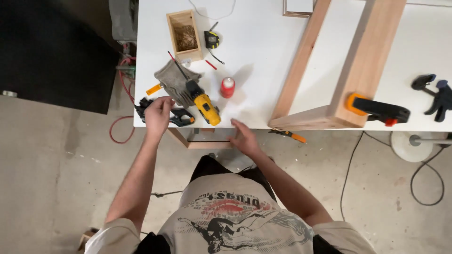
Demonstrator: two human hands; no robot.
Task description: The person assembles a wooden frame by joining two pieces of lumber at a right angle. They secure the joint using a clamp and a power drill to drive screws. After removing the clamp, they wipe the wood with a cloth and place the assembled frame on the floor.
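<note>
My left hand (158,114) reaches over the front left corner of the white table (263,42), its fingers spread above a black and orange spring clamp (180,117). It holds nothing. My right hand (243,137) hovers open just below the table's front edge, near nothing but the edge. A yellow and black cordless drill (203,103) lies between the two hands, its bit pointing away over a grey work glove (174,83). A red glue bottle (227,87) stands to the right of the drill.
A small wooden box (184,34) of screws and a tape measure (212,39) sit further back. A long wooden frame (329,70) lies on the table with an orange and black bar clamp (376,110) on it. Two black clamps (435,94) rest at the far right. Cables run over the concrete floor.
</note>
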